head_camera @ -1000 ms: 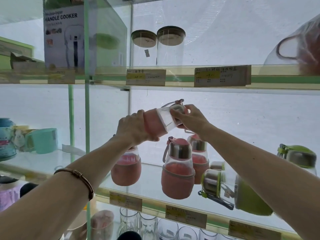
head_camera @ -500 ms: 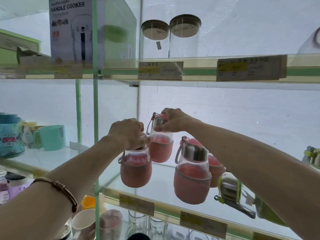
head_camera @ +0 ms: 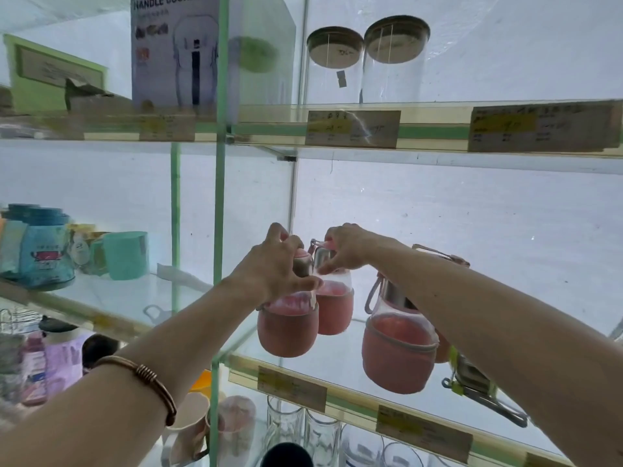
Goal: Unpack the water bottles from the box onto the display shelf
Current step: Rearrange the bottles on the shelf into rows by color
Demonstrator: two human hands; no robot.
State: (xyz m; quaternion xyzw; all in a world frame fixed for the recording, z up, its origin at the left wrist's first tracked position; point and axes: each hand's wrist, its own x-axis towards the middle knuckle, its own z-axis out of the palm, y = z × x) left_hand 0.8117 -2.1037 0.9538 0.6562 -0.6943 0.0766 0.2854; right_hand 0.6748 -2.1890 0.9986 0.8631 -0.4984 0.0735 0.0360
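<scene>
The right hand [head_camera: 349, 247] pinched the cap of the rear pink bottle [head_camera: 333, 306], which stood on the glass shelf [head_camera: 337, 362]; the left hand [head_camera: 274, 269] clasped the front bottle [head_camera: 286, 326], just under its fingers. The two bottles touched, so a jolt on release could probably tip either off the edge.

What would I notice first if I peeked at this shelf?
Probably the pink bottles lined up on the glass shelf in the middle. Two hands reach in: the left hand is on the front bottle, the right hand pinches the top of the one behind. Above them stand two tall glass jars.
</scene>
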